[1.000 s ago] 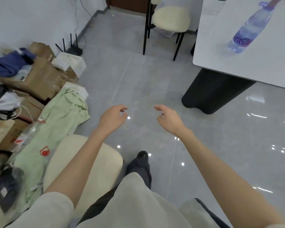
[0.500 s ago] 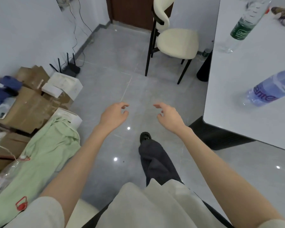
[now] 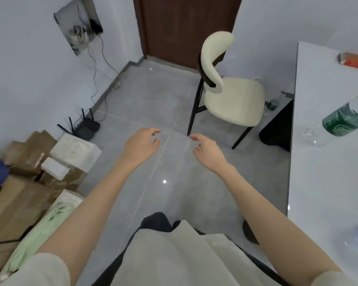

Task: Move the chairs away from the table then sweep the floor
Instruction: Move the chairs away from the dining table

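One chair (image 3: 234,100) ahead of left grip (image 3: 139,146) and right grip (image 3: 208,150), untouched.

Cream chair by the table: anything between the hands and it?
Nothing visible. Only bare floor lies between the left hand, the right hand and the cream chair. Both hands are empty, fingers loosely curled. The table edge runs to the right, off the path.
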`<state>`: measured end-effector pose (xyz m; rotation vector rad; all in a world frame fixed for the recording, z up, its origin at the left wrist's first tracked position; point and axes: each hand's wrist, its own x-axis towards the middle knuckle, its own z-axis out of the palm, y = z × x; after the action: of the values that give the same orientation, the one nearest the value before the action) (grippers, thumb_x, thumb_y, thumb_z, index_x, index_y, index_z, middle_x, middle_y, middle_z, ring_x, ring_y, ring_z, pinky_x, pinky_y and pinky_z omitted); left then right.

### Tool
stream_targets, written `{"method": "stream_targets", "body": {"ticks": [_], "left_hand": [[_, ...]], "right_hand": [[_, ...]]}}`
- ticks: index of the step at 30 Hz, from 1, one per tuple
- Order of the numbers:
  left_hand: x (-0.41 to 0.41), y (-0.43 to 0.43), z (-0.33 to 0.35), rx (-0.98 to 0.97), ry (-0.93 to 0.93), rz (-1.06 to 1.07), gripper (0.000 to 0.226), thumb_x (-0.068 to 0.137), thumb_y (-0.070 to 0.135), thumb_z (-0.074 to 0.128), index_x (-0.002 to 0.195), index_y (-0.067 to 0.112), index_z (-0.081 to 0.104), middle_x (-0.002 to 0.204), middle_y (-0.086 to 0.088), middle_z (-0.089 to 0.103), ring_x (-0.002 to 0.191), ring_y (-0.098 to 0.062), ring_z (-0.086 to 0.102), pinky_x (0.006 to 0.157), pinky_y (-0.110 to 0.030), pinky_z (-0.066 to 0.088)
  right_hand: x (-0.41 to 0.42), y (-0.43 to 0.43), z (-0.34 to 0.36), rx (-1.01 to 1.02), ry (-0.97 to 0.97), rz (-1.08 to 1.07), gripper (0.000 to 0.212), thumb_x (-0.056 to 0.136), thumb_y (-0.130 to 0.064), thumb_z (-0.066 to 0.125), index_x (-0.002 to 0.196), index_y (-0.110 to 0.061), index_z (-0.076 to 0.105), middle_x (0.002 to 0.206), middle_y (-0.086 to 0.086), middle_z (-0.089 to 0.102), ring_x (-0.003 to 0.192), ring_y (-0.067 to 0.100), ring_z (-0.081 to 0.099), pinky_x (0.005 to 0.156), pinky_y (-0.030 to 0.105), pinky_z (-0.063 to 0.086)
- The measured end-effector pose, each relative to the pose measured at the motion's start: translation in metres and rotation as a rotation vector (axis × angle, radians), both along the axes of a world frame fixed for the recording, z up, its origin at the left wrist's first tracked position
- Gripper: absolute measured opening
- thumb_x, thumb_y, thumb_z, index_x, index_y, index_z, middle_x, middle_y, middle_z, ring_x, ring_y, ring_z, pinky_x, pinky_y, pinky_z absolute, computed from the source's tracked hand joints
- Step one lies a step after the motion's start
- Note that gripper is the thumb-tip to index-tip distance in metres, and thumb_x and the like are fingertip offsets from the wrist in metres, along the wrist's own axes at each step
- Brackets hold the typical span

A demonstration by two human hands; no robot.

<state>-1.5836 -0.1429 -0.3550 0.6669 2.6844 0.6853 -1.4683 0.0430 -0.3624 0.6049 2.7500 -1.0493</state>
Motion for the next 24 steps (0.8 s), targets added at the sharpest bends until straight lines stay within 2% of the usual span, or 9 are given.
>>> {"method": "stream_targets", "body": {"ticks": [6, 10, 15, 19, 24], "left_hand": [[-0.132, 0.058, -0.013, 0.006, -0.006, -0.075, 0.036, 0.092, 0.025, 0.051, 0.128, 0.022, 0.055, 0.127, -0.003, 0.059, 0.117, -0.023, 0.055, 0.098, -0.039, 0.045], [-0.234, 0.104, -0.028, 0.030, 0.013, -0.144, 0.035, 0.093, 0.024, 0.051, 0.127, 0.018, 0.056, 0.132, -0.008, 0.056, 0.122, -0.027, 0.052, 0.103, -0.038, 0.041], [-0.337, 0.171, -0.027, 0.008, -0.021, -0.300, 0.036, 0.092, 0.019, 0.053, 0.128, 0.014, 0.056, 0.131, -0.012, 0.055, 0.123, -0.029, 0.051, 0.105, -0.037, 0.039], [-0.399, 0.229, -0.027, -0.005, -0.008, -0.375, 0.042, 0.091, 0.021, 0.053, 0.132, 0.018, 0.050, 0.142, -0.010, 0.038, 0.131, -0.028, 0.042, 0.106, -0.041, 0.039], [-0.462, 0.303, -0.034, -0.105, 0.015, -0.511, 0.050, 0.093, 0.021, 0.051, 0.141, 0.021, 0.038, 0.151, -0.008, 0.027, 0.136, -0.030, 0.035, 0.106, -0.046, 0.039]], "right_hand": [[-0.123, 0.057, -0.015, 0.048, -0.013, -0.036, 0.050, 0.090, -0.007, 0.043, 0.137, -0.020, 0.046, 0.141, 0.002, 0.049, 0.122, 0.023, 0.051, 0.093, 0.034, 0.046], [-0.207, 0.092, -0.025, 0.157, -0.037, -0.045, 0.050, 0.089, -0.005, 0.043, 0.138, -0.018, 0.044, 0.140, 0.006, 0.046, 0.123, 0.028, 0.046, 0.090, 0.038, 0.048], [-0.303, 0.135, -0.025, 0.248, -0.082, -0.179, 0.053, 0.088, -0.006, 0.045, 0.140, -0.016, 0.042, 0.144, 0.003, 0.043, 0.126, 0.029, 0.041, 0.098, 0.038, 0.040], [-0.361, 0.166, -0.025, 0.379, -0.054, -0.368, 0.055, 0.087, -0.009, 0.049, 0.140, -0.017, 0.042, 0.144, 0.001, 0.043, 0.129, 0.028, 0.039, 0.103, 0.041, 0.036], [-0.421, 0.215, -0.042, 0.346, -0.158, -0.471, 0.058, 0.087, -0.012, 0.051, 0.143, -0.013, 0.035, 0.151, 0.005, 0.033, 0.136, 0.029, 0.032, 0.108, 0.041, 0.031]]}}
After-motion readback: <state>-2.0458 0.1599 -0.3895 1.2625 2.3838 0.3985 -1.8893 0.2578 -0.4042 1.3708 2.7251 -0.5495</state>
